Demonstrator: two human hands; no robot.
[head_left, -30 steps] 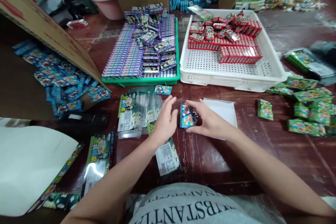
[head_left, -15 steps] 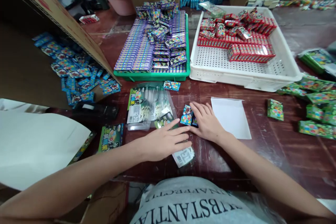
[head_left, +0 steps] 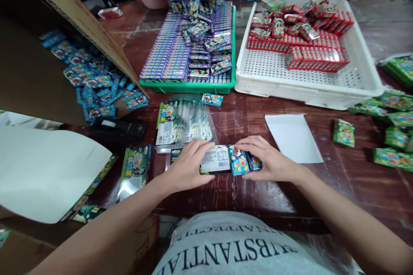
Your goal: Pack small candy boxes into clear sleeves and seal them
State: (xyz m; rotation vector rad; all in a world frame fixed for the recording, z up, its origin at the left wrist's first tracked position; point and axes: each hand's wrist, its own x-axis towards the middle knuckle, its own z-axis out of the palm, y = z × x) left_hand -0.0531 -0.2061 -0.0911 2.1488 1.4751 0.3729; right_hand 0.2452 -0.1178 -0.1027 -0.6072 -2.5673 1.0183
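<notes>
In the head view, my left hand (head_left: 189, 165) grips a clear plastic sleeve (head_left: 215, 159) with a dark green print and a white barcode label, thumb and fingers on its two long edges. My right hand (head_left: 272, 158) is closed around small printed boxes: a blue box (head_left: 239, 161) and a purple box (head_left: 254, 162), partly covered by the fingers. The blue box sits right at the sleeve's right end; whether its edge is inside cannot be made out. Behind my left hand lie more clear sleeves (head_left: 185, 118), overlapping flat on the table.
A green tray (head_left: 187, 87) of purple boxes and a white crate (head_left: 300, 92) of red boxes stand behind. Blue boxes (head_left: 93, 73) lie by a cardboard flap at left, green packs (head_left: 395, 154) at right. White paper (head_left: 293, 137) lies near my right hand.
My left hand has turned and taken hold of the barcoded sleeve, bringing it level with the boxes. My right hand has brought the blue and purple boxes nearer, against the sleeve's end.
</notes>
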